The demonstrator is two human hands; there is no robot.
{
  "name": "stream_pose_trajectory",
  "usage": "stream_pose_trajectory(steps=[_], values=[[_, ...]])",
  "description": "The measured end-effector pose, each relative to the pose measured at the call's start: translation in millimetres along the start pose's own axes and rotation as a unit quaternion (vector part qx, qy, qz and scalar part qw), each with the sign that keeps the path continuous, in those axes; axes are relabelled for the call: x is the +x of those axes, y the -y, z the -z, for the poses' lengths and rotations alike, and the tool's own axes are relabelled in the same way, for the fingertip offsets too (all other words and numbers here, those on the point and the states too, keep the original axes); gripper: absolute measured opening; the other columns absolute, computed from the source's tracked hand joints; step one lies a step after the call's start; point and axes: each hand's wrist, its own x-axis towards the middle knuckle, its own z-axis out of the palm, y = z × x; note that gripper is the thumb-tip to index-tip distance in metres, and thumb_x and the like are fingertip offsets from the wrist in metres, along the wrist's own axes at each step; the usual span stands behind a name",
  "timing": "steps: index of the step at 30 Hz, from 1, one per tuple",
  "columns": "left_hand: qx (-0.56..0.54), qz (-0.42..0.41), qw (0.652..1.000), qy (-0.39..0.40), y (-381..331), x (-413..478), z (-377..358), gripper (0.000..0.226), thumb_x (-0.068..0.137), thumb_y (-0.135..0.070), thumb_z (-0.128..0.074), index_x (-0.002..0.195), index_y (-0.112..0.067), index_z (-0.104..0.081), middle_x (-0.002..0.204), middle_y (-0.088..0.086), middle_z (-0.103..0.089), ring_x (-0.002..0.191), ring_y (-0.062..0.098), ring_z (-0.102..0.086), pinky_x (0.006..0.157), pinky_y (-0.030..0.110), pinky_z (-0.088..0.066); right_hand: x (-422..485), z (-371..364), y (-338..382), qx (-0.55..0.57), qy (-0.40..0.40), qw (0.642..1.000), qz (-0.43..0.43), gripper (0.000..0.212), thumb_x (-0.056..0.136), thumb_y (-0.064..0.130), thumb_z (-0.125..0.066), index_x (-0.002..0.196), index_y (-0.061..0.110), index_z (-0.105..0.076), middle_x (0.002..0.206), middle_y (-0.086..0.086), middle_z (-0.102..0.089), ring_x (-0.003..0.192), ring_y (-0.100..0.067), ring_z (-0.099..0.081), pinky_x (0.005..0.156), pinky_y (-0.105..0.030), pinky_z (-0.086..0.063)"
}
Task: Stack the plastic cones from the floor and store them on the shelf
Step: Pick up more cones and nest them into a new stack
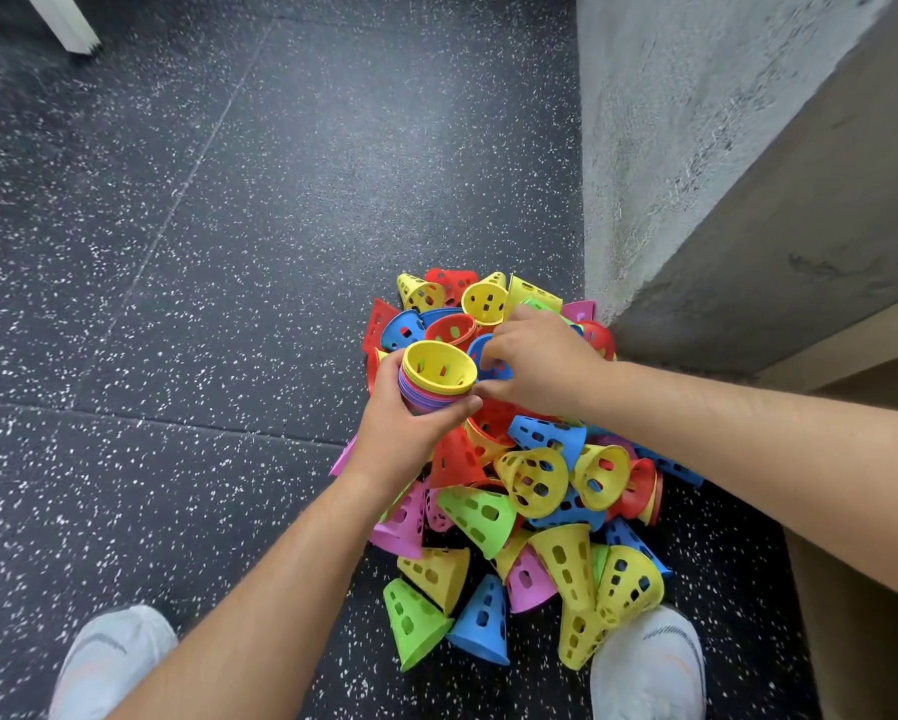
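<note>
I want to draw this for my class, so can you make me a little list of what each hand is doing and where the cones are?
left hand: holds the stack of cones, yellow one on top
right hand: grips a blue cone in the pile
pile: loose cones on the dark speckled floor, beside the wall
</note>
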Motion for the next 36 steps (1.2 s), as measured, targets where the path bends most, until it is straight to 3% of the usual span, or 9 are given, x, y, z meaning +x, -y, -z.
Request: stream_pose_trajectory(steps=[3,7,11,16,21,24,28,32,36], values=[[-0.002,0.003,1.000,0.001,2,0,3,0.066,0.073,-0.017,-0.093,0.126,-0.015,-0.053,0.112,-0.004,-0.068,0.090,-0.007,-0.065,0.078,0.008,-0.047,3,-10,7,-0.055,0.032,0.998,0.001,0.038,0.088,0.058,-0.060,0.097,0.025,-0.074,0.089,0.007,-0.068,0.098,-0.019,-0.049,0.082,-0.035,-0.039],[-0.005,0.005,1.000,0.001,5,0,6,0.065,0.072,-0.019,-0.093,0.123,-0.019,-0.053,0.110,-0.005,-0.068,0.092,-0.003,-0.066,0.080,0.011,-0.048,3,-17,10,-0.072,0.015,0.997,0.008,0.025,0.093,0.036,-0.056,0.098,0.021,-0.075,0.088,0.003,-0.070,0.098,-0.022,-0.050,0.075,-0.034,-0.024],[-0.011,0.007,1.000,0.003,4,3,5,0.066,0.072,-0.020,-0.093,0.125,-0.018,-0.053,0.111,-0.004,-0.068,0.091,-0.003,-0.066,0.080,0.010,-0.048,1,-4,3,-0.020,-0.090,0.996,-0.007,0.020,0.090,0.026,-0.056,0.083,0.016,-0.071,0.078,-0.002,-0.069,0.084,-0.031,-0.060,0.073,-0.038,-0.036],[-0.016,0.006,1.000,0.005,-3,4,-1,0.067,0.071,-0.021,-0.094,0.125,-0.021,-0.054,0.108,-0.008,-0.069,0.089,-0.006,-0.065,0.080,0.010,-0.048,-15,28,-14,0.111,-0.218,0.968,-0.050,0.018,0.096,0.028,-0.058,0.096,0.014,-0.069,0.087,-0.004,-0.068,0.085,-0.030,-0.062,0.074,-0.044,-0.049],[-0.009,-0.003,1.000,0.019,-13,1,-12,0.064,0.073,-0.018,-0.093,0.124,-0.018,-0.054,0.106,-0.009,-0.068,0.085,-0.007,-0.065,0.074,0.008,-0.048,-30,52,-17,0.217,-0.318,0.921,-0.056,0.016,0.097,0.020,-0.063,0.106,0.010,-0.071,0.100,-0.003,-0.068,0.095,-0.017,-0.062,0.079,-0.024,-0.047],[-0.014,-0.009,1.000,0.024,-21,1,-16,0.064,0.075,-0.019,-0.092,0.127,-0.017,-0.054,0.106,-0.008,-0.068,0.083,-0.008,-0.065,0.072,0.009,-0.048,-38,53,-11,0.250,-0.294,0.922,-0.019,0.016,0.096,0.020,-0.066,0.107,0.012,-0.074,0.104,-0.001,-0.068,0.098,-0.012,-0.063,0.081,-0.014,-0.044],[-0.021,-0.017,0.999,0.032,-32,3,-25,0.062,0.075,-0.015,-0.091,0.126,-0.015,-0.054,0.102,-0.005,-0.070,0.084,-0.001,-0.068,0.074,0.014,-0.052,-53,46,-6,0.249,-0.215,0.943,0.038,0.018,0.097,0.026,-0.067,0.109,0.018,-0.076,0.105,0.006,-0.073,0.099,-0.008,-0.066,0.089,-0.025,-0.050],[-0.009,-0.034,0.998,0.047,-41,4,-36,0.060,0.075,-0.015,-0.091,0.123,-0.012,-0.055,0.097,-0.010,-0.067,0.079,-0.008,-0.064,0.071,0.009,-0.048,-68,42,-15,0.290,-0.194,0.935,-0.067,0.019,0.098,0.025,-0.062,0.115,0.021,-0.071,0.096,0.015,-0.069,0.082,0.014,-0.058,0.077,-0.010,-0.042],[-0.006,-0.039,0.998,0.049,-43,3,-43,0.066,0.073,-0.018,-0.092,0.126,-0.015,-0.055,0.106,-0.006,-0.069,0.087,-0.003,-0.067,0.076,0.011,-0.050,-66,26,-41,0.221,-0.172,0.946,-0.167,0.021,0.094,0.033,-0.065,0.112,0.022,-0.067,0.092,0.012,-0.062,0.077,-0.002,-0.054,0.080,-0.033,-0.051]])
